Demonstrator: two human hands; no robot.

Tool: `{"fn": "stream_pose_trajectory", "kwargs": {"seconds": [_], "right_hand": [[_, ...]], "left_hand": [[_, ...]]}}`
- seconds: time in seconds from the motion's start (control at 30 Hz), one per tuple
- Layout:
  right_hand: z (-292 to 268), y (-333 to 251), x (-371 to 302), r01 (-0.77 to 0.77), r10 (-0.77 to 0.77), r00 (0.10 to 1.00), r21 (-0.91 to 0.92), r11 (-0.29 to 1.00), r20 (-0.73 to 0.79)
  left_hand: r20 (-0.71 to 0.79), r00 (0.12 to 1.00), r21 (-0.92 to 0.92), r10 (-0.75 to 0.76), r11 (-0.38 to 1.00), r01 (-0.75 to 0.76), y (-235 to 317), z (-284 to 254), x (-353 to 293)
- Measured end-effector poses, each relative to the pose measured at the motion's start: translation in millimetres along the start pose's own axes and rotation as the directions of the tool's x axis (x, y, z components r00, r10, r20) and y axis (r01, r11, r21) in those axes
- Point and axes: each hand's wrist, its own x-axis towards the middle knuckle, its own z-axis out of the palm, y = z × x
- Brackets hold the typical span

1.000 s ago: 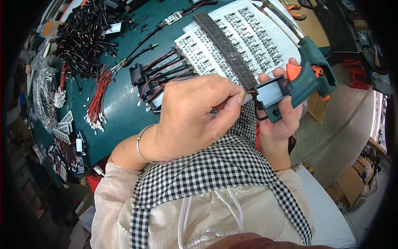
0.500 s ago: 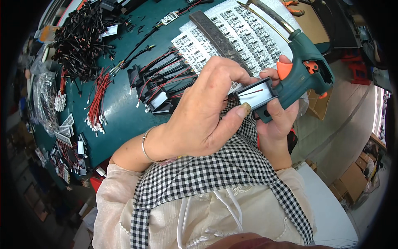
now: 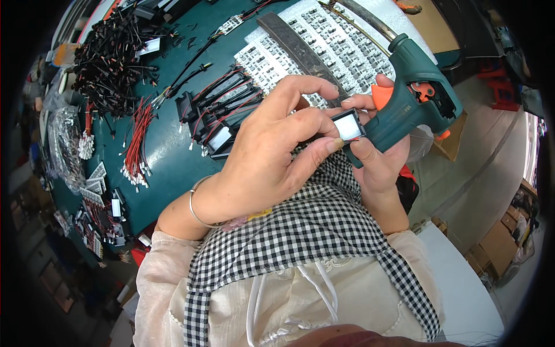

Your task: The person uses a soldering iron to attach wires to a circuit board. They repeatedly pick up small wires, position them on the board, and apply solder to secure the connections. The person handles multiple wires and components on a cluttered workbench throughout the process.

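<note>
My left hand is closed on a small black rectangular case with a pale, shiny inside, its thumb at the lower edge and a finger on the near side. Another left finger is stretched out above the case. My right hand grips a dark green soldering gun with an orange trigger and a long metal tip. The right thumb and fingertips also touch the case from the gun side. Behind my hands lies a sheet of white circuit boards with a dark metal bar across it.
Black cases with red and black wires lie left of the boards on the green table. Further left are a heap of black cables, a bundle of red wires and clear plastic bags. Cardboard boxes stand at the right.
Both hands, the case and the soldering gun have shifted slightly left. The case has turned, and the red wire across its inside no longer shows. One left finger has lifted off it.
</note>
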Motion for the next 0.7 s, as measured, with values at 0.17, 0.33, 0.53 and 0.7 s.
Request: {"fn": "stream_pose_trajectory", "kwargs": {"seconds": [0.17, 0.33, 0.53, 0.7], "right_hand": [[-0.7, 0.7, 0.0, -0.006, 0.007, 1.000, -0.043, 0.999, 0.021], [2.9, 4.3, -5.0, -0.048, 0.071, 0.992, -0.214, 0.976, 0.100], [15.0, 9.7, -14.0, -0.121, 0.167, 0.978, -0.304, 0.945, 0.129], [5.1, 2.1, -12.8, -0.082, 0.101, 0.992, -0.222, 0.972, 0.077]], "left_hand": [[0.023, 0.993, 0.211, 0.116, 0.970, -0.118, 6.0, -6.4, 4.0], [-0.047, 0.989, -0.310, -0.137, 0.944, 0.116, 8.5, -8.3, -3.5], [-0.060, 0.934, -0.404, -0.352, 0.864, 0.300, 14.9, -34.0, -0.1], [-0.236, 0.949, 0.325, -0.209, 0.903, 0.280, -8.7, -68.9, 3.4]]}}
